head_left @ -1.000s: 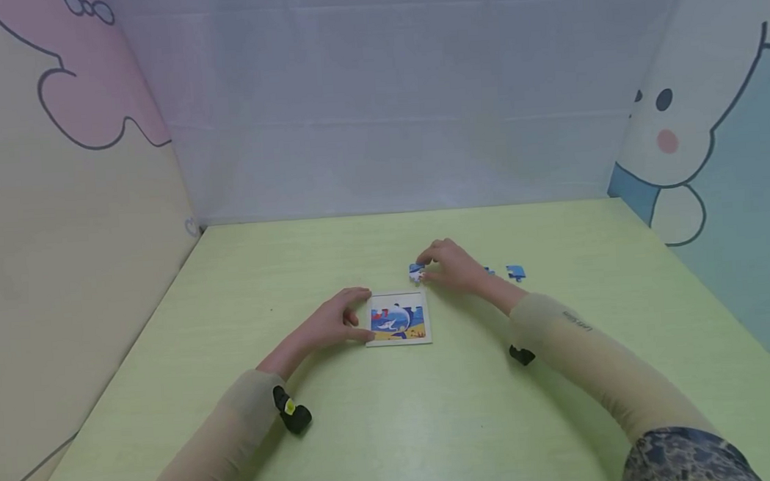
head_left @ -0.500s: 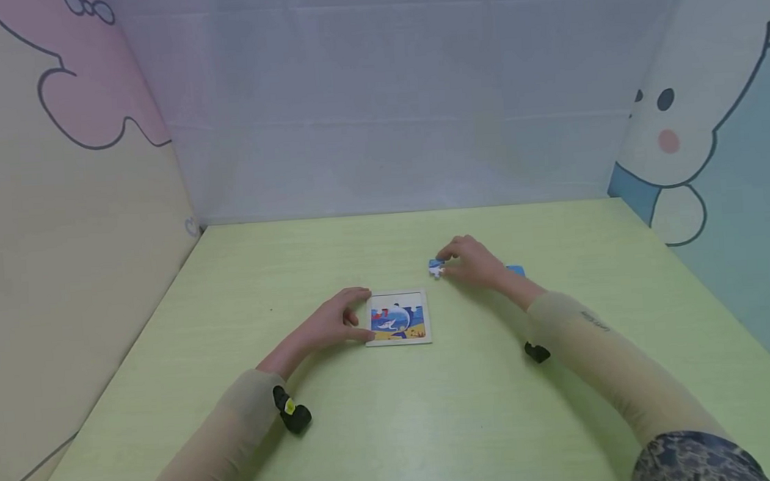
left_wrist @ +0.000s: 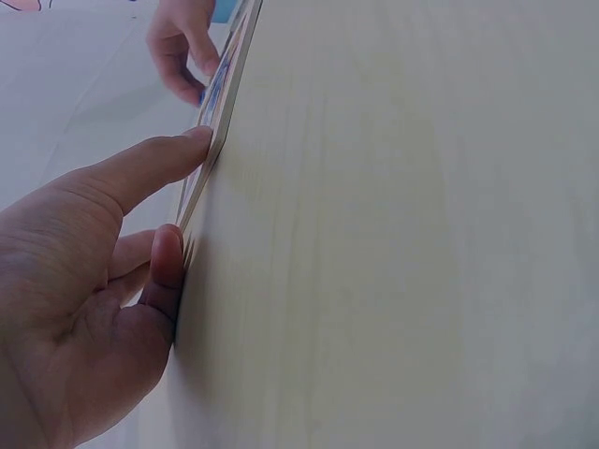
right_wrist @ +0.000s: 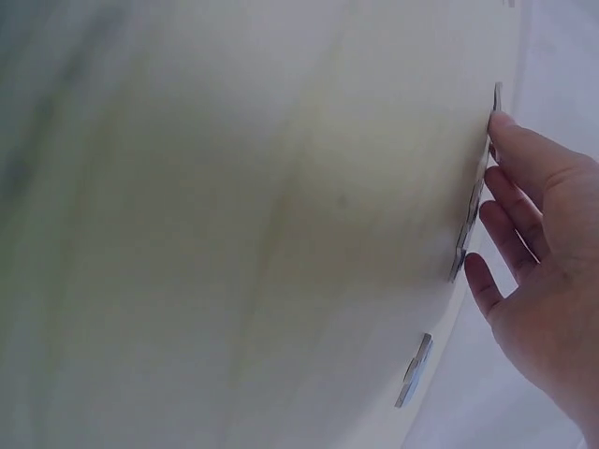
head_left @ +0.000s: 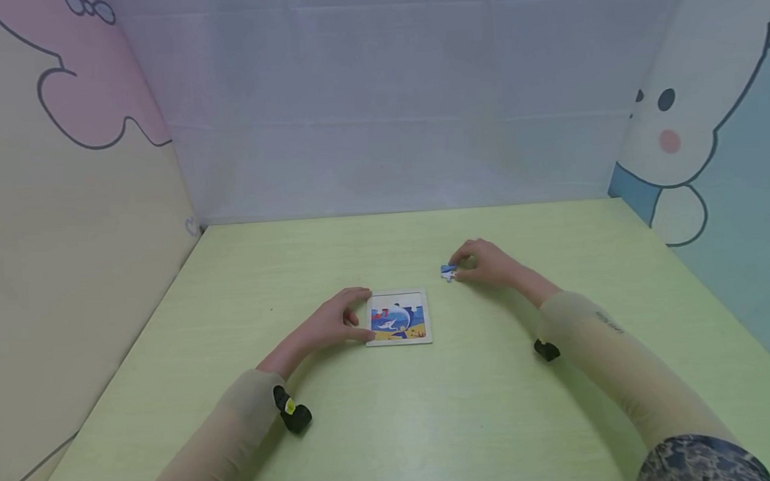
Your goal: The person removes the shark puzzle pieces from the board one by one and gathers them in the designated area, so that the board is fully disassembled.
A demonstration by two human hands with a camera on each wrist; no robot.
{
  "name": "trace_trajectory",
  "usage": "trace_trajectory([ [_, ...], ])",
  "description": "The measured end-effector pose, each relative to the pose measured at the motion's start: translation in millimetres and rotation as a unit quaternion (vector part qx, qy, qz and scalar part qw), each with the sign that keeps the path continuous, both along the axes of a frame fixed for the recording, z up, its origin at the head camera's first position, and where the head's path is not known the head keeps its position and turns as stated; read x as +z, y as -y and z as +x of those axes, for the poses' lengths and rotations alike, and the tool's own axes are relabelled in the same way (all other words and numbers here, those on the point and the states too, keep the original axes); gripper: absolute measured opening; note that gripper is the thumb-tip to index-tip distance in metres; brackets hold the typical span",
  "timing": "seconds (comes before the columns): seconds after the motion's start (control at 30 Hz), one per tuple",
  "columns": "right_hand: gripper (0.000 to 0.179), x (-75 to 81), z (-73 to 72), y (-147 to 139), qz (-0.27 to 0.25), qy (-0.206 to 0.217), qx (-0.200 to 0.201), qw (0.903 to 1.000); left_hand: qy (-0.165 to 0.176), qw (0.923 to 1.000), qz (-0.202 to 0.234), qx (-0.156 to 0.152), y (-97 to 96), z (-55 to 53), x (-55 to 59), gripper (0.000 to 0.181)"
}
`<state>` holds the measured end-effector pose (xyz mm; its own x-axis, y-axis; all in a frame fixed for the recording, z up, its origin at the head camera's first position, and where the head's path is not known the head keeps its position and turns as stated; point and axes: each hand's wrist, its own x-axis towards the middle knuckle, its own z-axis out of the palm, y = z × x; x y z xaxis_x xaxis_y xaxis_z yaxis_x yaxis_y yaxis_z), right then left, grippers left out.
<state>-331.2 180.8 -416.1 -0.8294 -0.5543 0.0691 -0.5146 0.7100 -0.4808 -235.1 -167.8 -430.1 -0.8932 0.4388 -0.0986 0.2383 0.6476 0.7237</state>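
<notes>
A small square jigsaw tray (head_left: 427,316) with a pale rim lies on the table, its lower part filled by a sea picture with a dolphin, its top strip white. My left hand (head_left: 332,319) holds the tray's left side, with thumb and forefinger at the two left corners. Beyond the tray's far right corner, my right hand (head_left: 488,265) pinches a blue and white jigsaw piece (head_left: 448,274) by its right side, low over the table. In the right wrist view, another jigsaw piece (right_wrist: 414,370) lies below the fingers, and more piece edges show beside the fingertips.
The pale green table (head_left: 396,416) reaches back to a white cloth wall (head_left: 377,108). Printed side walls stand left and right. My right hand and forearm hide the loose pieces in the head view.
My right hand has moved right, away from the tray, with the jigsaw piece between its fingers. Its forearm now covers the loose pieces seen earlier. My left hand and the tray have stayed still.
</notes>
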Motion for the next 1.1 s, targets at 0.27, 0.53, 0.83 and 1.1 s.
trace_trajectory([
  [0.27, 0.035, 2.7, 2.1, -4, -0.001, 0.023, -0.006, 0.9997, 0.006, 1.0000, -0.003, 0.005, -1.5, 2.0, 5.8, 0.083],
  [0.53, 0.034, 7.1, 5.5, -4, -0.011, 0.024, 0.000, 0.9996, 0.003, 0.9999, -0.012, 0.006, -1.8, 3.1, 10.6, 0.083],
  [0.83, 0.034, 9.0, 7.1, -4, -0.011, 0.021, -0.003, 0.9997, 0.000, 0.9999, -0.015, 0.003, -2.1, 3.8, 12.7, 0.083],
  [1.1, 0.034, 9.3, 7.9, -4, -0.015, 0.023, 0.000, 0.9996, 0.002, 1.0000, -0.009, 0.001, -0.4, 3.4, 11.7, 0.083],
])
